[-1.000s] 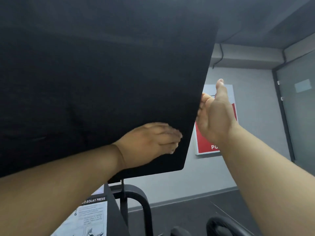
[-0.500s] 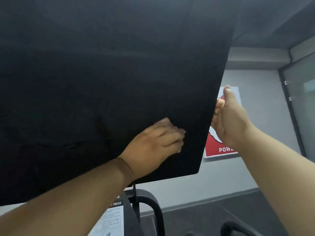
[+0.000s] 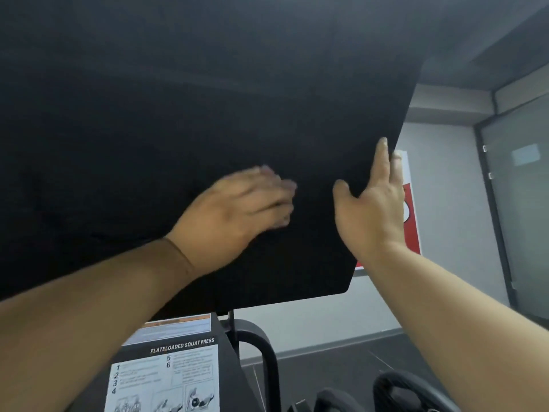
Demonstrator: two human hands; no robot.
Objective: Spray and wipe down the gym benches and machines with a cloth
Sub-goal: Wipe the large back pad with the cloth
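Observation:
A big black padded panel (image 3: 208, 99) of the squat press machine tilts overhead and fills most of the head view. My left hand (image 3: 237, 209) presses flat against its underside, blurred by motion. Faint dark folds of a black cloth (image 3: 104, 230) show under and to the left of that hand, hard to tell from the panel. My right hand (image 3: 371, 209) grips the panel's right edge, thumb on the near face and fingers wrapped over the rim.
Below the panel a black post carries an instruction label (image 3: 166, 373) reading "PLATELOADED SQUAT PRESS". A curved black frame tube (image 3: 267, 352) and a round pad (image 3: 395, 388) sit lower right. A red and white poster (image 3: 411, 221) hangs on the grey wall; a glass door (image 3: 520, 203) stands at right.
My left hand has slid up and to the right across the panel. My right hand has shifted from behind the edge to gripping it, thumb now on the near face.

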